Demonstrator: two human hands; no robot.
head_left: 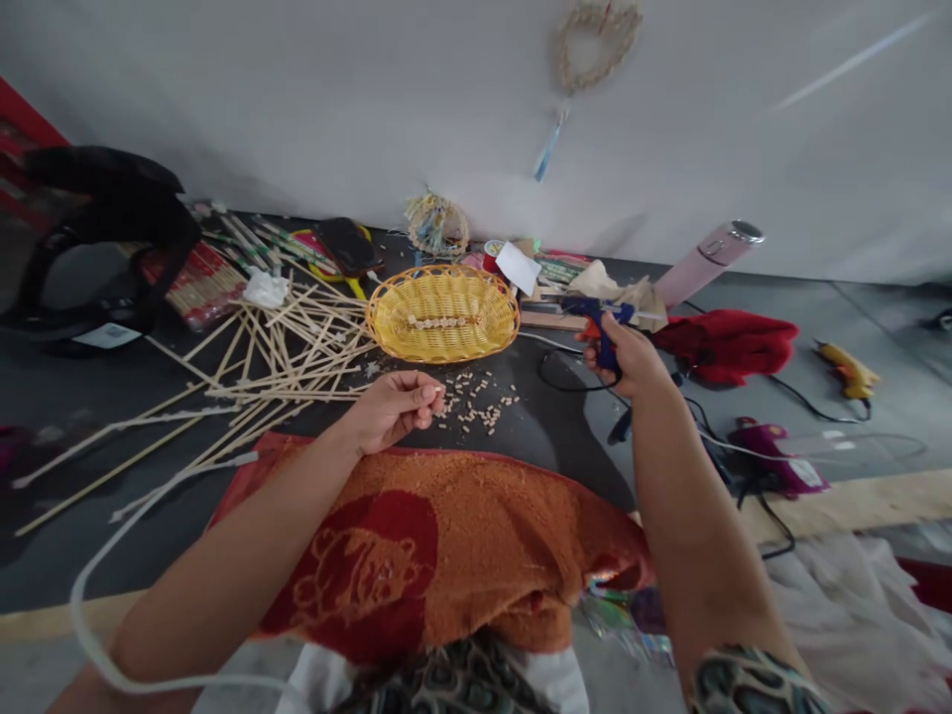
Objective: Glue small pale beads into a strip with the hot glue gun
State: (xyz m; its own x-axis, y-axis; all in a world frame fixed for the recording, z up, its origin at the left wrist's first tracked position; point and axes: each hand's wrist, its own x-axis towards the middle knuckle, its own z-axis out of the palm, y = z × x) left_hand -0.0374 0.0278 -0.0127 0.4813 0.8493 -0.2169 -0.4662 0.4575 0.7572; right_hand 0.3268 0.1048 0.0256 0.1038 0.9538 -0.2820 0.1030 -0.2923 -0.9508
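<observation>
A person sits at a dark gray table (pixel 569 426), the left hand (pixel 402 409) pinching a tiny wooden piece (pixel 437 391) between thumb and fingertips, the right hand (pixel 625 352) gripping a blue hot glue gun (pixel 606 322) by its handle. The glue gun stands just right of an oval basket (pixel 385 335), with dark tabletop showing between the loose wooden bits (pixel 483 405) and the right forearm. At left, a tangle of thin sticks (pixel 297 347) reaches the basket's edge, close beside the left hand. A pale wall (pixel 334 89) bounds the far side; an orange towel (pixel 498 535) drapes over the near edge.

The basket is woven in glossy yellow with a looped rim, and cradles a beaded-looking strip (pixel 442 322). The towel is fuzzy terry with a bear motif. A smooth pink flask (pixel 706 263) leans at far right, behind a crumpled red cloth (pixel 733 345).
</observation>
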